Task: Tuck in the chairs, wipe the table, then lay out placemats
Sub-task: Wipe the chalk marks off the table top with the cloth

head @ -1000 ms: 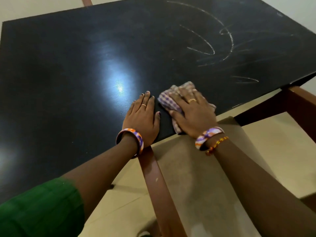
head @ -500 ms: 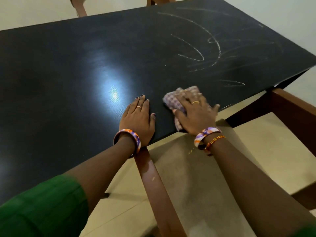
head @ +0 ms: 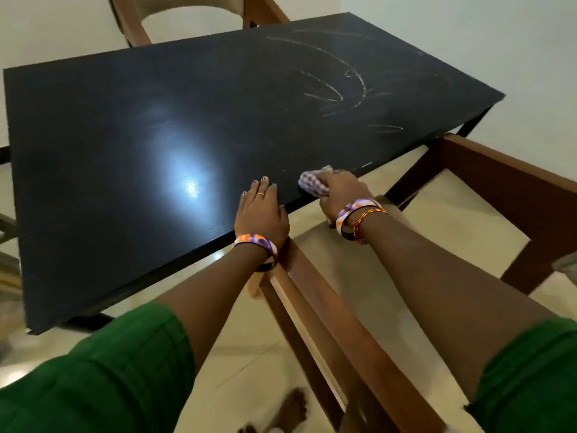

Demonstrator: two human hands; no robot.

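Gripping a bunched purple-and-white checked cloth [head: 312,183] at the near rim of the black rectangular tabletop [head: 131,170], the right hand [head: 342,190] has its fingers [head: 331,177] curled over the fabric, half of it over the edge. One more pull toward the body could drag the cloth off the rim and onto the floor. The left hand [head: 260,212] lies flat, fingers straight and together, braced just beside it; a slip there would tip the person's weight forward. White chalky arcs [head: 340,85] at the far right are well apart from the cloth, so they look unwiped. A brown wooden chair frame [head: 337,323] stands between the person and the tabletop, crowding the reach; another wooden chair [head: 190,10] sits at the far side.
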